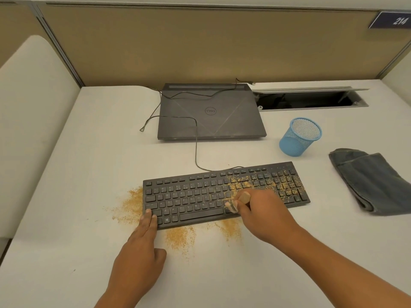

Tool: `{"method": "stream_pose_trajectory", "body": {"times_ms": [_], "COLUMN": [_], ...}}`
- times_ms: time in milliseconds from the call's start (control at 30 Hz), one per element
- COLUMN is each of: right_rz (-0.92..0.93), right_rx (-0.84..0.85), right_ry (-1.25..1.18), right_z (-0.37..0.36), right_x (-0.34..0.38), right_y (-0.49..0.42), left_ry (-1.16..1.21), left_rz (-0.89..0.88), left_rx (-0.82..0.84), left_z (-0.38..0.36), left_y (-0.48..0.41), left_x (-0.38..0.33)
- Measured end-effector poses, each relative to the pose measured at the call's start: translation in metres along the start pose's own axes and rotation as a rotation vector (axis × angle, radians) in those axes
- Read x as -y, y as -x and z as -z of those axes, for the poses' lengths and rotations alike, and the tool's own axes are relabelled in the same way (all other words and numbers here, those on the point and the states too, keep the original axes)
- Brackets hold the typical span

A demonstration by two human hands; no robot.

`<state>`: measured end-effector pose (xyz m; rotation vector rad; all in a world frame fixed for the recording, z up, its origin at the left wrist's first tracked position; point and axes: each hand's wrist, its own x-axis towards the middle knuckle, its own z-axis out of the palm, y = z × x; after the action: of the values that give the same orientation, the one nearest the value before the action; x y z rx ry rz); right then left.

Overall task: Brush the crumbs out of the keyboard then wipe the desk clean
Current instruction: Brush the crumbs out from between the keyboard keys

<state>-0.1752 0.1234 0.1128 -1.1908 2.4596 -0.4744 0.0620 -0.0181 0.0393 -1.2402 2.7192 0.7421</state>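
Observation:
A black keyboard (pixel 195 196) lies on the white desk (pixel 66 252), its right half strewn with tan crumbs (pixel 262 183). My right hand (pixel 264 214) grips a small wooden-handled brush (pixel 239 200), its pale bristles down on the keys near the keyboard's front middle. My left hand (pixel 140 245) lies flat, straight fingertips pressing on the keyboard's front left corner. More crumbs lie in piles on the desk left of the keyboard (pixel 130 207) and in front of it (pixel 180 237). A folded grey-blue cloth (pixel 373 181) lies at the right.
A closed dark laptop (pixel 211 112) sits behind the keyboard, with the thin keyboard cable (pixel 195 143) running across it. A blue mesh cup (pixel 299 136) stands at the right. An open cable slot (pixel 311 98) is at the back, under the partition wall.

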Motion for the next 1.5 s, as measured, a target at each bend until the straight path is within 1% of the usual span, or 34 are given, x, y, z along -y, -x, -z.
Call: {"method": "stream_pose_trajectory", "body": {"times_ms": [67, 167, 300, 433, 533, 600, 700, 733, 833, 867, 900, 1000, 1067, 1167, 1300, 1433, 1500], "right_rz": [-0.011, -0.007, -0.003, -0.029, -0.031, -0.045, -0.062, -0.049, -0.013, -0.016, -0.022, -0.029, -0.029, -0.001, 0.03, 0.075, 0.063], "right_rx": [-0.003, -0.051, 0.034, -0.05, 0.025, 0.042, -0.055, -0.057, 0.041, 0.043, 0.013, -0.152, -0.188, -0.123, -0.047, -0.089, -0.052], "right_ry": [0.017, -0.051, 0.012, -0.066, -0.049, -0.049, -0.133, -0.137, -0.047, -0.049, -0.074, -0.176, -0.179, -0.129, -0.006, 0.001, 0.041], "right_z": [0.003, 0.005, 0.007, 0.015, 0.013, 0.016, 0.019, 0.018, 0.014, 0.016, 0.019, 0.025, 0.024, 0.018, 0.024, 0.028, 0.026], "right_x": [-0.001, -0.001, -0.003, -0.008, -0.012, -0.015, -0.02, -0.02, -0.022, -0.022, -0.022, -0.02, -0.019, -0.021, -0.022, -0.02, -0.021], "right_y": [-0.002, -0.003, -0.004, -0.012, -0.011, -0.012, -0.014, -0.014, -0.015, -0.016, -0.018, -0.028, -0.039, -0.051, -0.057, -0.063, -0.067], "left_ry": [0.009, 0.003, -0.01, -0.015, 0.003, 0.008, 0.02, 0.038, 0.065, 0.068, 0.075, 0.042, -0.021, -0.103, -0.07, -0.037, -0.037], "left_rz": [0.003, 0.007, 0.003, 0.007, 0.014, 0.031, 0.027, 0.012, -0.064, -0.083, -0.091, -0.095, -0.115, -0.168, -0.182, -0.192, -0.193], "left_rx": [0.0, 0.002, 0.003, 0.001, 0.001, -0.015, -0.067, -0.092, -0.146, -0.155, -0.161, -0.165, -0.162, -0.171, -0.211, -0.247, -0.254], "left_z": [0.0, -0.001, 0.001, 0.002, 0.002, 0.002, 0.003, 0.002, 0.002, 0.003, 0.003, 0.004, 0.001, -0.005, -0.01, -0.011, -0.012], "left_y": [0.0, 0.001, 0.0, 0.0, -0.001, -0.003, -0.011, -0.015, -0.036, -0.045, -0.053, -0.077, -0.087, -0.092, -0.093, -0.091, -0.09], "left_x": [0.0, 0.001, -0.001, -0.002, -0.002, -0.002, -0.007, -0.008, -0.014, -0.015, -0.016, -0.012, -0.007, 0.0, 0.003, 0.004, 0.004]}}
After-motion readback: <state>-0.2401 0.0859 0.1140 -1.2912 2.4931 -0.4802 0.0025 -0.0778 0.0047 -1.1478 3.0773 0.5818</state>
